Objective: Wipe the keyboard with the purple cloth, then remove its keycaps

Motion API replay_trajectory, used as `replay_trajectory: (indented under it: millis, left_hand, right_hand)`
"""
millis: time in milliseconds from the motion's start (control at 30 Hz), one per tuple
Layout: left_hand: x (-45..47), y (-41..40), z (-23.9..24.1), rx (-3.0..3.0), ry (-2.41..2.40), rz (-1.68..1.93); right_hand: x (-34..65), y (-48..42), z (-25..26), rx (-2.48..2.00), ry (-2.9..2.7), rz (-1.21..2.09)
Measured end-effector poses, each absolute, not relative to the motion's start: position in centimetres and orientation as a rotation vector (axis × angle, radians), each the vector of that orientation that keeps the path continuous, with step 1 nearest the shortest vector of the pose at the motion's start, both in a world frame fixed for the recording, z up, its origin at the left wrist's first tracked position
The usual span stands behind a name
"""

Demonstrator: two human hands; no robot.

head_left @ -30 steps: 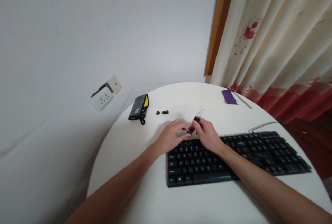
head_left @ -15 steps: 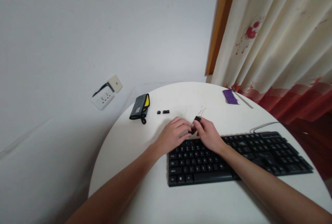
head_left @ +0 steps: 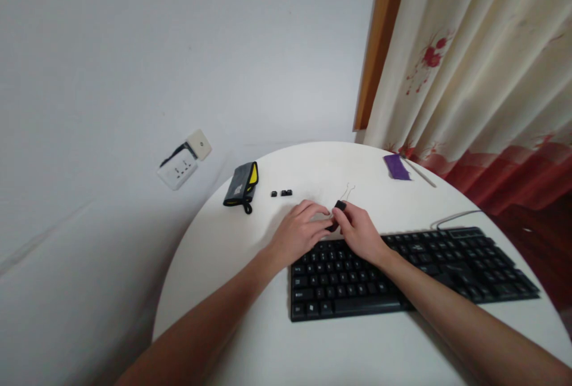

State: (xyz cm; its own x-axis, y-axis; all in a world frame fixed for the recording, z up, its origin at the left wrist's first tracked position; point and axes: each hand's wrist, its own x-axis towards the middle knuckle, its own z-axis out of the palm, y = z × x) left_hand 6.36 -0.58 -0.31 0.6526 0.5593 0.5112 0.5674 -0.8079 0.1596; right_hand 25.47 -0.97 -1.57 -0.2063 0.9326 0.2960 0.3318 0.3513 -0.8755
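Note:
My right hand (head_left: 357, 226) is closed around the black middle of a wire keycap puller (head_left: 340, 204), above the keyboard's back edge. Two thin wires with bent tips stick up from the puller, pointing away from me. My left hand (head_left: 300, 231) reaches in from the left, its fingertips closed at a small black keycap (head_left: 331, 226) by the puller's near end. Fingers partly hide this keycap, so its exact fit against the wires is unclear. Below both hands lies a black keyboard (head_left: 366, 305), its top row partly covered by them.
Several loose keycaps (head_left: 283, 193) lie in a row behind my left hand. A grey pouch with yellow lining (head_left: 240, 184) sits at the left. Toward the back right are a purple cloth (head_left: 397, 167) and a thin stick (head_left: 420, 173). The round white table (head_left: 214, 267) meets the wall.
My left fingers have shifted slightly and spread a little at the keycap. My right hand and the puller stay almost in place.

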Motion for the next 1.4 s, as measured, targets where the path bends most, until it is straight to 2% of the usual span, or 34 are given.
replay_trajectory:
  millis: [267,1067,1233,1400]
  left_hand:
    - [6.4,-0.7,-0.1,-2.824,-0.987,-0.828]
    - [6.5,-0.7,0.2,-2.935,-0.866,-1.01]
    - [6.3,-0.3,-0.3,-2.9,-0.873,-1.163]
    - [5.0,1.0,-0.6,-2.633,-1.13,-1.368]
  right_hand:
    - [25.5,-1.0,-1.4,-1.104,-1.748,0.849]
    - [25.7,-0.6,-1.4,-1.036,-1.747,0.831]
    - [25.6,-0.5,-1.4,-1.073,-1.711,0.868]
    - [25.6,-0.4,-1.6,-1.07,-1.676,0.9]
